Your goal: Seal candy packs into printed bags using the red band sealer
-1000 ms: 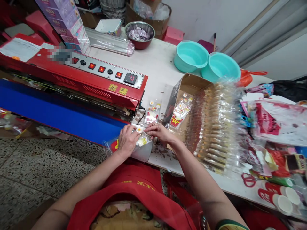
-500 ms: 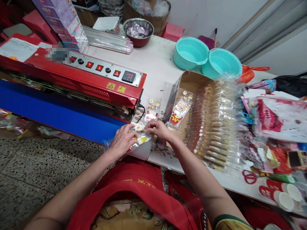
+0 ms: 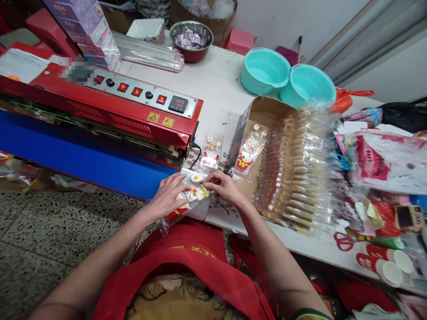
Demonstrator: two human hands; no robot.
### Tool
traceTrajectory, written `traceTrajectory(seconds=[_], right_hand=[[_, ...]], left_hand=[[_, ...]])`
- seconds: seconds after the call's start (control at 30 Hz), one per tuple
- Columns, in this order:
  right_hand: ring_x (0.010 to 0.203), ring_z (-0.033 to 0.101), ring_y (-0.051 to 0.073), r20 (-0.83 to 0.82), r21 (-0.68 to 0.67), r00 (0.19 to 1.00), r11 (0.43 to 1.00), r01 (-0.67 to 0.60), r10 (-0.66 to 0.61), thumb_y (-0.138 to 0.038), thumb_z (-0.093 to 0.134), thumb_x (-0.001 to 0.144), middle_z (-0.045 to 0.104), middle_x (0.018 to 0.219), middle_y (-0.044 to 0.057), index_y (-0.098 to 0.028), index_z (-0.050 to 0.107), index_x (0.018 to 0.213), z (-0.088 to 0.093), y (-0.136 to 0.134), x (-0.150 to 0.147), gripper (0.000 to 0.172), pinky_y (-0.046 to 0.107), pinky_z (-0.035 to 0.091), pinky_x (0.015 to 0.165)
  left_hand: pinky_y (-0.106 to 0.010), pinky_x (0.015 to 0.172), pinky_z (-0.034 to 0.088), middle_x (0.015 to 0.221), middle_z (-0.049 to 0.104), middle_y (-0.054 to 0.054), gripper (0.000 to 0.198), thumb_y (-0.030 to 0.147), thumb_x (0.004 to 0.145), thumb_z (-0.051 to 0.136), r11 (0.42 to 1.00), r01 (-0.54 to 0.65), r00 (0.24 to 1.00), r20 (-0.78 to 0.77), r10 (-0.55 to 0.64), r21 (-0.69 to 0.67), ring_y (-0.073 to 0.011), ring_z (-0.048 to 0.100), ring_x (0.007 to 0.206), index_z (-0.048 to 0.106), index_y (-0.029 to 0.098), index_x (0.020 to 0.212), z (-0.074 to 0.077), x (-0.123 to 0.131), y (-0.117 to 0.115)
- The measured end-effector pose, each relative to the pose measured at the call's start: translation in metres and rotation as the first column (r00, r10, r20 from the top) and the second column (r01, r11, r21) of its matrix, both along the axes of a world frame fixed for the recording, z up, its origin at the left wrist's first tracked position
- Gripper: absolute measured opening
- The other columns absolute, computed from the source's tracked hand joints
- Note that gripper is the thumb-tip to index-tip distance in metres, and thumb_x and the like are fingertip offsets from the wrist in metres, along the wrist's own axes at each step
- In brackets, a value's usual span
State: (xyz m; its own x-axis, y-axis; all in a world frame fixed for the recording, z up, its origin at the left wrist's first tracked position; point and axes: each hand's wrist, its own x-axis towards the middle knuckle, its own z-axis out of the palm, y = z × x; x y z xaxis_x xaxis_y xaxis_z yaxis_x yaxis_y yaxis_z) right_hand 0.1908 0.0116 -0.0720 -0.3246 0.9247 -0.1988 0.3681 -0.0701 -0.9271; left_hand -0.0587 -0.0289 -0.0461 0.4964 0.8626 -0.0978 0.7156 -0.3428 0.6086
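Note:
A clear plastic packet [image 3: 187,205] lies tilted over a pale board [image 3: 201,212] at the table's front edge. Inside it are a fried-egg shape, small food-like pieces and a red and yellow fries-box shape. My left hand [image 3: 169,195] grips the packet from the left, its fingers bent over the top. At the upper right corner, beside the egg, my right hand [image 3: 222,186] pinches the packet's edge between thumb and fingers. Just beyond my hands a similar filled packet [image 3: 211,153] lies flat. To the right, a cardboard box [image 3: 263,104] holds several such packets in a tight row.
A red sealing machine [image 3: 133,106] with lit switches and a blue belt [image 3: 83,155] stands left. Behind are two turquoise basins [image 3: 265,71] and a metal bowl [image 3: 191,42] of small sachets. Red scissors [image 3: 343,241] and paper cups [image 3: 390,272] lie at the right.
The packet has turned and slid slightly right and toward me, showing more of its red and yellow part. Both hands have shifted with it, still on the packet.

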Motion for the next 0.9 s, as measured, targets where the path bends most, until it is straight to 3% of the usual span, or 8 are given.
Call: traceTrajectory(seconds=[0.13,0.27,0.43,0.6,0.7,0.8,0.9], right_hand=[[0.077,0.048,0.016,-0.018,-0.002,0.999,0.999,-0.044,0.044,-0.049,0.080,0.066,0.053,0.091,0.001,-0.019,0.064,0.091,0.005,-0.004,0.001,0.043,0.028,0.041,0.069],[0.087,0.048,0.020,0.123,0.109,0.992,0.993,-0.054,0.041,-0.033,0.082,0.059,0.049,0.099,0.003,-0.021,0.055,0.096,0.008,-0.012,-0.009,0.047,0.032,0.042,0.078],[0.095,0.046,0.023,0.209,0.174,0.977,0.985,0.008,-0.045,-0.017,0.067,0.057,0.044,0.100,0.004,-0.021,0.049,0.093,0.008,-0.017,-0.020,0.041,0.034,0.042,0.083],[0.090,0.047,0.021,0.160,0.135,0.986,0.991,0.023,-0.045,-0.023,0.061,0.063,0.046,0.098,0.002,-0.022,0.051,0.093,0.008,-0.014,-0.010,0.032,0.033,0.041,0.079],[0.082,0.047,0.019,0.146,0.102,0.984,0.991,0.087,-0.102,-0.029,0.062,0.064,0.047,0.092,0.001,-0.021,0.052,0.088,0.004,-0.013,-0.010,0.028,0.031,0.039,0.073],[0.077,0.045,0.018,0.219,0.114,0.956,0.978,0.172,-0.194,-0.025,0.062,0.059,0.046,0.087,0.000,-0.020,0.049,0.080,0.000,-0.013,-0.015,0.025,0.029,0.037,0.069],[0.081,0.046,0.020,0.281,0.128,0.940,0.978,0.163,-0.194,-0.020,0.062,0.057,0.047,0.089,0.001,-0.020,0.050,0.081,0.002,-0.013,-0.017,0.027,0.030,0.039,0.072]], left_hand=[[-0.049,0.101,0.037,0.136,0.053,-0.009,0.020,0.034,0.080,0.070,0.989,-0.080,0.993,-0.078,0.090,0.121,-0.0299,0.044,0.125,0.067,0.025,0.098,-0.002,0.016,-0.003],[-0.047,0.096,0.039,0.133,0.056,-0.011,0.016,0.036,0.083,0.067,0.957,-0.159,0.977,-0.101,0.188,0.243,-0.0308,0.045,0.124,0.068,0.023,0.093,-0.005,0.035,-0.010],[-0.045,0.105,0.034,0.129,0.060,-0.008,0.015,0.033,0.089,0.059,0.934,-0.088,0.994,-0.033,0.106,0.347,-0.0283,0.042,0.130,0.070,0.022,0.089,-0.008,0.038,-0.021],[-0.047,0.107,0.033,0.135,0.056,-0.010,0.026,0.037,0.087,0.061,0.937,-0.125,0.990,-0.019,0.139,0.327,-0.0299,0.041,0.132,0.069,0.026,0.110,-0.013,0.032,-0.028],[-0.051,0.109,0.029,0.143,0.050,-0.011,0.035,0.036,0.091,0.056,0.941,-0.076,0.992,-0.071,0.105,0.330,-0.0322,0.036,0.136,0.063,0.028,0.124,-0.015,0.034,-0.027],[-0.054,0.110,0.025,0.146,0.047,-0.010,0.034,0.036,0.093,0.051,0.936,-0.028,0.990,-0.123,0.075,0.350,-0.0333,0.033,0.138,0.063,0.031,0.124,-0.016,0.037,-0.026],[-0.053,0.111,0.025,0.147,0.047,-0.007,0.031,0.036,0.093,0.050,0.933,-0.021,0.985,-0.153,0.081,0.359,-0.0314,0.034,0.138,0.064,0.033,0.121,-0.017,0.038,-0.025]])
